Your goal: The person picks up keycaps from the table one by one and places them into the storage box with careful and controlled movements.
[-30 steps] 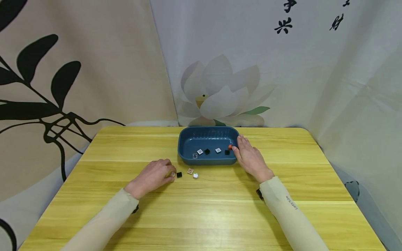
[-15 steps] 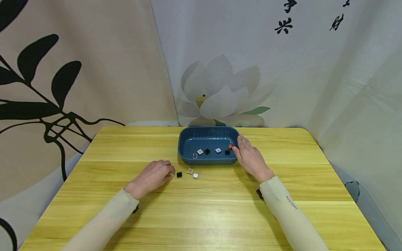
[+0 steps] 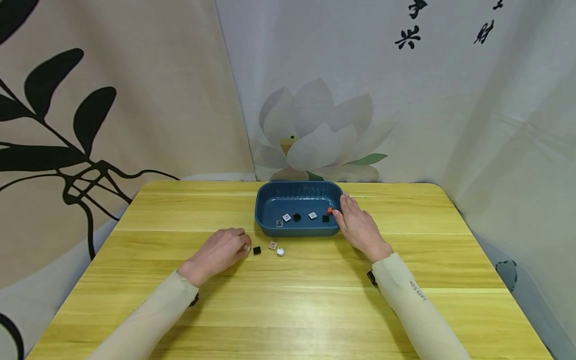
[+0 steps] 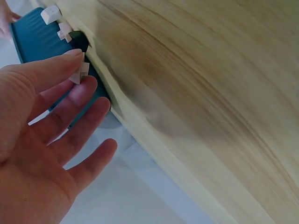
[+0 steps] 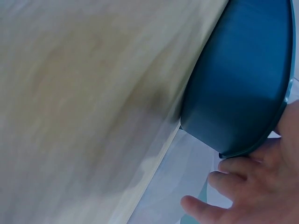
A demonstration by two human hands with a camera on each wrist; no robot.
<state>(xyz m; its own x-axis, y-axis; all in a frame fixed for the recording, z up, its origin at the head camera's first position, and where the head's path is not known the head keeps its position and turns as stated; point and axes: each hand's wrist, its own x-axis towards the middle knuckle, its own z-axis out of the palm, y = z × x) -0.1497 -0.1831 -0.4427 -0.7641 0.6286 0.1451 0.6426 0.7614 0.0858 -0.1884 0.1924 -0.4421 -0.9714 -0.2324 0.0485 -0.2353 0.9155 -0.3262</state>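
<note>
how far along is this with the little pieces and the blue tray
Apparently done: six visible pieces lie in the blue tray. In hand: the left hand pinches a pale piece. Seemingly left: the black piece, beige piece and white piece on the table.

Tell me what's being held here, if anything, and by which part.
The left hand pinches a small pale piece, seemingly by opposite edges, between thumb and fingertips. The right hand rests against the blue dish at its right end.
</note>
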